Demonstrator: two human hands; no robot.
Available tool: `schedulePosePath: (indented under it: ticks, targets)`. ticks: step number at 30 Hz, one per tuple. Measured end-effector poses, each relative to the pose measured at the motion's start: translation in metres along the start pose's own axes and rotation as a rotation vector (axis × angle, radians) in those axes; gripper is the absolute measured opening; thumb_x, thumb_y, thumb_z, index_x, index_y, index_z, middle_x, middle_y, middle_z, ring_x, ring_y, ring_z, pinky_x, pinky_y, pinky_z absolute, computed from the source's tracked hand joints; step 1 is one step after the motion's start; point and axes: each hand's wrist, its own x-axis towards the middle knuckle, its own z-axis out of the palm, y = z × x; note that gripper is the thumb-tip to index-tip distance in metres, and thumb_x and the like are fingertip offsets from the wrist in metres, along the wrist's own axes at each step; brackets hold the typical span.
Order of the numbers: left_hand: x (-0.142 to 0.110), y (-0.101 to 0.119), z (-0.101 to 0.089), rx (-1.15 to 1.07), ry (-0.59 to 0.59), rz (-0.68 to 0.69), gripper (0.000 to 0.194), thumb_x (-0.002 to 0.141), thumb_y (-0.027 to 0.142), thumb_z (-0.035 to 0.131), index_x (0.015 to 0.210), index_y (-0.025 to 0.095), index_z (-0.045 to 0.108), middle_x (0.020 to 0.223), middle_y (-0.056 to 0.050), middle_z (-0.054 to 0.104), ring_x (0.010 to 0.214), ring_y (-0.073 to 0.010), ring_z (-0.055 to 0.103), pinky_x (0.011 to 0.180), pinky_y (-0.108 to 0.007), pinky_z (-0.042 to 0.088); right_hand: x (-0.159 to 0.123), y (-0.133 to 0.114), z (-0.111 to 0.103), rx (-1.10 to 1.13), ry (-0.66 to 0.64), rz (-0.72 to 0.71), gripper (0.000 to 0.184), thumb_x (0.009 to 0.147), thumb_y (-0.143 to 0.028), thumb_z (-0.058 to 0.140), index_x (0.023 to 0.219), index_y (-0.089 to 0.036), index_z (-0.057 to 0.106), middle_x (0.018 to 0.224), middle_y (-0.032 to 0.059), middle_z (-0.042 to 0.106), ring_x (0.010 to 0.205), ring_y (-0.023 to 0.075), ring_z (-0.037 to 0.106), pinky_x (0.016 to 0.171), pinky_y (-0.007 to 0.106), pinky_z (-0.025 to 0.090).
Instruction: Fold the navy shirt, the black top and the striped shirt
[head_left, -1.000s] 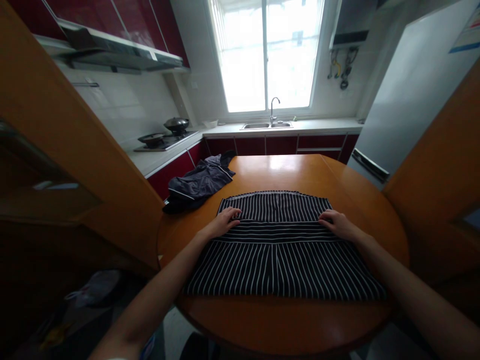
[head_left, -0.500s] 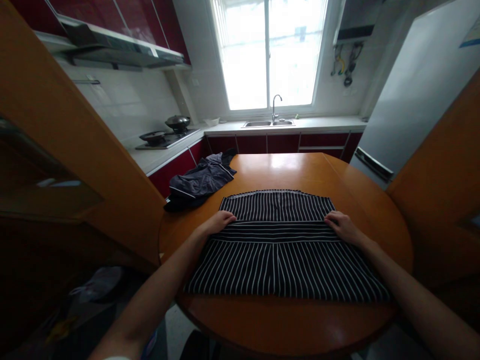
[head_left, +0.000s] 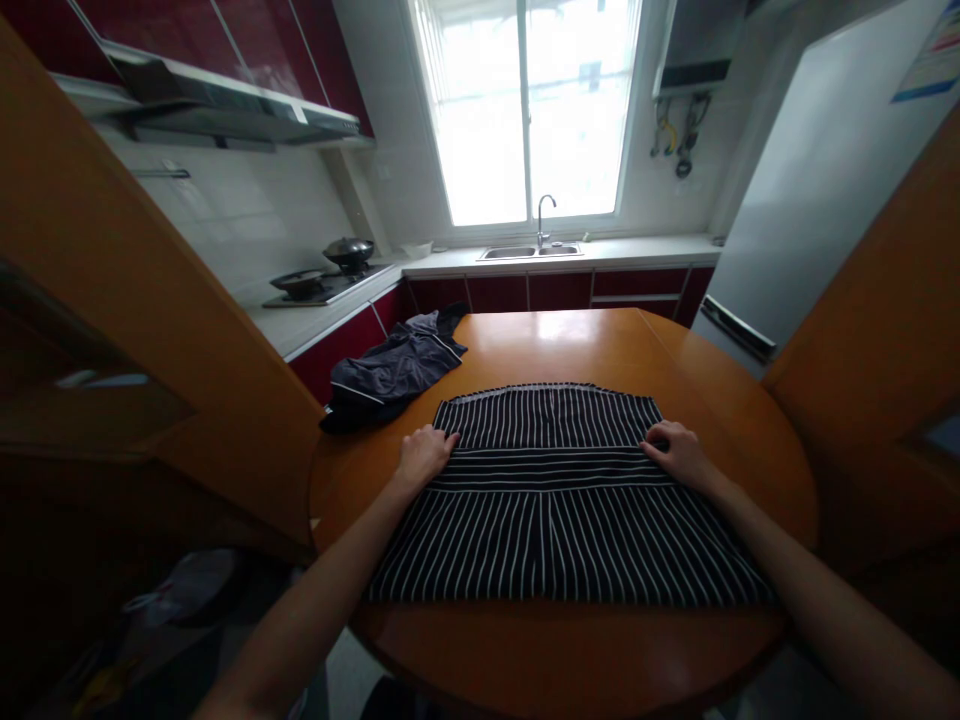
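A black garment with white stripes [head_left: 555,540] lies spread flat on the wooden table [head_left: 570,655]. Its stripes run lengthwise above and below a waistband-like strip, where they go crosswise. At the left end of that strip, my left hand [head_left: 426,456] is closed on the fabric edge, with the thumb on top. My right hand [head_left: 677,455] pinches the right edge at about the same height, thumb and forefinger curled together. Some fingertips of both hands are hidden.
A crumpled dark grey garment [head_left: 397,365] lies at the table's far left edge. Beyond are a counter with a sink [head_left: 529,252], a stove with a wok [head_left: 349,252], and a refrigerator [head_left: 817,180] on the right. Wooden door frames flank both sides.
My left hand has shifted a little on the left edge, its fingers more bent over the fabric. My right thumb and forefinger are more curled. The view has moved slightly.
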Motion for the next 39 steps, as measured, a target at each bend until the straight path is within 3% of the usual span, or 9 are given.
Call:
schedulePosePath:
  ticks: [3, 8, 12, 16, 19, 24, 30, 36, 39]
  targets:
    - [-0.006, 0.017, -0.01, 0.023, 0.099, -0.061, 0.053, 0.102, 0.049, 0.033, 0.117, 0.011, 0.067, 0.117, -0.021, 0.064, 0.111, -0.0352, 0.061, 0.092, -0.046, 0.047, 0.003, 0.003, -0.003, -0.005, -0.024, 0.006, 0.024, 0.086, -0.044, 0.057, 0.09, -0.023, 0.07, 0.095, 0.0067, 0.07, 0.092, 0.025, 0.063, 0.084, 0.04, 0.047]
    - [-0.03, 0.066, -0.003, -0.239, 0.046, 0.552, 0.05, 0.105, 0.043, 0.033, 0.15, 0.022, 0.04, 0.155, -0.012, 0.042, 0.144, -0.026, 0.037, 0.117, -0.045, 0.027, 0.014, -0.026, -0.007, -0.076, -0.07, 0.019, 0.045, 0.094, -0.052, 0.048, 0.125, -0.023, 0.065, 0.128, 0.0143, 0.064, 0.119, 0.034, 0.057, 0.097, 0.053, 0.045]
    - [-0.048, 0.093, 0.017, -0.294, 0.006, 0.612, 0.053, 0.104, 0.05, 0.037, 0.15, 0.024, 0.041, 0.157, -0.012, 0.041, 0.146, -0.0308, 0.033, 0.117, -0.052, 0.024, 0.01, -0.081, 0.011, -0.065, -0.126, -0.242, 0.052, 0.098, -0.048, 0.045, 0.144, -0.023, 0.051, 0.15, 0.013, 0.049, 0.139, 0.0314, 0.042, 0.114, 0.053, 0.032]
    - [-0.036, 0.07, 0.015, -0.314, 0.102, 0.501, 0.035, 0.102, 0.041, 0.046, 0.126, 0.022, 0.063, 0.123, -0.012, 0.065, 0.117, -0.0273, 0.058, 0.105, -0.042, 0.04, -0.002, -0.101, 0.034, -0.052, -0.196, -0.26, 0.048, 0.1, -0.038, 0.042, 0.144, -0.023, 0.051, 0.149, 0.0124, 0.051, 0.138, 0.0298, 0.044, 0.115, 0.053, 0.032]
    - [-0.015, 0.028, 0.008, -0.385, 0.058, 0.507, 0.027, 0.099, 0.037, 0.051, 0.102, 0.021, 0.072, 0.101, -0.009, 0.067, 0.099, -0.0239, 0.063, 0.095, -0.037, 0.045, -0.002, -0.084, 0.036, -0.031, -0.149, -0.178, 0.042, 0.098, -0.03, 0.043, 0.135, -0.018, 0.059, 0.137, 0.015, 0.06, 0.127, 0.0292, 0.055, 0.11, 0.047, 0.04]
    - [0.002, -0.018, 0.013, -0.645, 0.017, 0.539, 0.037, 0.095, 0.049, 0.054, 0.09, 0.019, 0.074, 0.094, -0.008, 0.067, 0.09, -0.0206, 0.063, 0.087, -0.032, 0.048, -0.003, -0.046, 0.02, -0.028, -0.06, -0.096, 0.031, 0.093, -0.024, 0.048, 0.118, -0.022, 0.067, 0.118, 0.0108, 0.067, 0.108, 0.027, 0.062, 0.098, 0.043, 0.046]
    - [0.002, -0.016, 0.022, -0.718, 0.002, 0.4, 0.049, 0.092, 0.06, 0.046, 0.076, 0.018, 0.066, 0.075, -0.004, 0.066, 0.076, -0.0197, 0.06, 0.073, -0.029, 0.046, -0.013, -0.012, 0.002, -0.072, 0.038, 0.022, 0.027, 0.094, -0.037, 0.048, 0.09, -0.023, 0.071, 0.1, 0.0089, 0.071, 0.098, 0.0281, 0.063, 0.089, 0.044, 0.044]
    - [0.013, -0.019, 0.018, -0.633, -0.128, 0.344, 0.051, 0.089, 0.062, 0.044, 0.064, 0.019, 0.058, 0.061, 0.0, 0.056, 0.063, -0.0172, 0.054, 0.061, -0.026, 0.039, -0.006, -0.007, -0.01, -0.01, -0.106, 0.152, 0.037, 0.095, -0.042, 0.042, 0.081, -0.023, 0.071, 0.085, 0.007, 0.073, 0.086, 0.0255, 0.067, 0.082, 0.039, 0.043]
    - [0.014, -0.019, 0.012, -0.471, -0.202, 0.354, 0.048, 0.09, 0.055, 0.045, 0.06, 0.02, 0.058, 0.059, -0.001, 0.057, 0.06, -0.0175, 0.054, 0.06, -0.027, 0.037, 0.0, -0.009, -0.011, -0.024, -0.125, 0.143, 0.029, 0.091, -0.04, 0.049, 0.078, -0.023, 0.069, 0.085, 0.0065, 0.072, 0.083, 0.0237, 0.066, 0.078, 0.036, 0.045]
